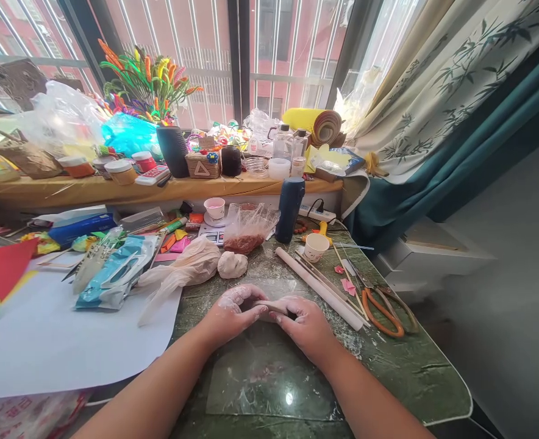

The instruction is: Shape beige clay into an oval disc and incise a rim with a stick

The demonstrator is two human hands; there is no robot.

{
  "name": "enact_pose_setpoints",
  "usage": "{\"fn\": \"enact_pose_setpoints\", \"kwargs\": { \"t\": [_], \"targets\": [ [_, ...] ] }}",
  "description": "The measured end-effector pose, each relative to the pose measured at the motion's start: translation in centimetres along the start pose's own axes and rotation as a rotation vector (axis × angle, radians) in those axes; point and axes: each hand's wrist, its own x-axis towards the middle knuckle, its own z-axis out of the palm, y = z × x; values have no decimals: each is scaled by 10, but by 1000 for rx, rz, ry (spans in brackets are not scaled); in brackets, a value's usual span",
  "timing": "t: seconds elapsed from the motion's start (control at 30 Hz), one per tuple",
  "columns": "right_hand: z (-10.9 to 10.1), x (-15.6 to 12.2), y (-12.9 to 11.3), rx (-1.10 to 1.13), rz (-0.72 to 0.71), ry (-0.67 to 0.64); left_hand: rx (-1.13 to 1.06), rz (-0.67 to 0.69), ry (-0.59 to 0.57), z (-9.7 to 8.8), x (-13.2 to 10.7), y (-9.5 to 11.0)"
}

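Note:
Between the fingertips of both hands is a flat, pale piece of clay (273, 304), partly hidden by the fingers. My left hand (236, 310), dusted with white powder, is closed on its left end. My right hand (310, 322) pinches the right end between thumb and fingers. Under the hands lies a transparent sheet (269, 381) with white smears on it. Just beyond my left hand sit a rounded lump of pale clay (232, 265) and a crumpled thin plastic bag (194, 263).
Right of the hands lie a pale rolling rod (319, 289) and orange-handled scissors (383, 314). A paper cup (316, 248) and dark blue bottle (290, 210) stand behind. Left are a wet-wipes pack (116, 271) and white paper (91, 347). A crowded windowsill (251, 186) runs along the back.

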Motion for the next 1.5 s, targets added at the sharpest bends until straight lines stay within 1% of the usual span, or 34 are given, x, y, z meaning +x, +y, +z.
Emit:
{"fn": "enact_pose_setpoints", "kwargs": {
  "t": [0.13, 0.2, 0.27, 0.33, 0.43, 0.5, 0.57, 0.7, 0.8, 0.87, 0.93, 1.03, 1.13, 1.2, 1.27, 1.43, 1.5],
  "targets": [
    [-1, 0, -4, 0, 11, 52, -68, -54, 28, -1, 1, -1],
    [-2, 1, -5, 13, -16, 26, -126, -71, 47, 0, 1, -1],
    [-3, 1, -5, 24, -42, -16, -178, -81, 24, 1, 0, -2],
    [-3, 0, -5, 27, -36, -23, -231, -106, -3, 3, 0, -2],
    [-2, 0, -6, 49, 1, 8, -294, -149, 22, 5, 2, -3],
    [-2, 0, -6, 80, 12, 32, -311, -153, 50, 5, 3, -3],
    [-3, 1, -6, 99, 7, 35, -330, -152, 53, 5, 4, -2],
    [-5, 0, -7, 120, -19, 16, -354, -148, 8, 6, 1, 1],
    [-3, -1, -8, 124, -13, 11, -330, -186, -39, 8, 0, 2],
    [-2, -1, -8, 121, 13, 21, -316, -203, -17, 9, 0, 1],
    [-2, -1, -8, 123, 31, 23, -327, -199, 30, 11, 2, -1],
    [-3, 0, -7, 105, 24, 28, -400, -189, 78, 12, 2, -1],
    [-4, -1, -6, 76, -13, 30, -431, -180, 64, 11, 0, 2],
    [-4, -2, -7, 71, -26, 16, -389, -177, 30, 10, -1, 4],
    [-3, -2, -8, 76, -15, 6, -350, -175, 22, 9, -1, 5],
    [-1, -3, -7, 187, 48, 3, -409, -201, 83, 7, 2, 1],
    [0, -4, -7, 201, 33, 15, -444, -204, 98, 7, 2, 2]
  ]
}}
